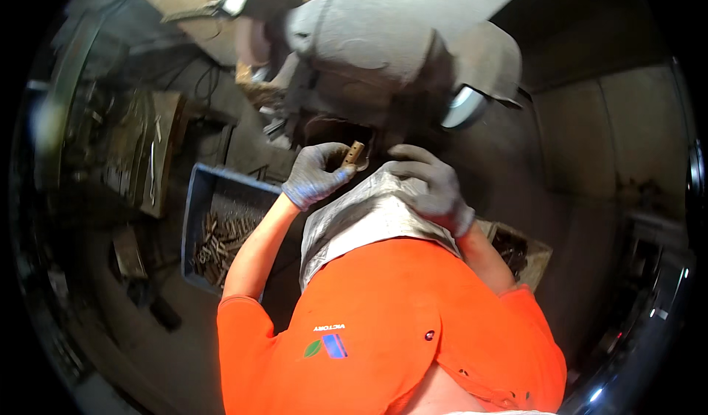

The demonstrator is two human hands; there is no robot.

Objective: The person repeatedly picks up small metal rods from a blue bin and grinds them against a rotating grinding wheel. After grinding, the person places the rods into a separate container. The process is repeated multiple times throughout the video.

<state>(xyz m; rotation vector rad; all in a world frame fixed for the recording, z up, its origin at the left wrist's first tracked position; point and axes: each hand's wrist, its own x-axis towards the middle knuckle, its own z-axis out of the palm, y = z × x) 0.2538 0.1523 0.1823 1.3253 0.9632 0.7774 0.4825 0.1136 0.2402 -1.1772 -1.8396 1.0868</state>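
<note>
Grey-gloved left fingers pinching one drilled brown piece, right fingers loosely spread, one blue bin

The grey-gloved left hand hides the lower end of a small, brass-coloured metal bar with holes. The bare left forearm partly covers the blue plastic crate along its right edge — the brown metal pieces inside are too small to identify — and the picture's lower edge cuts off the orange short-sleeved shirt.
</note>
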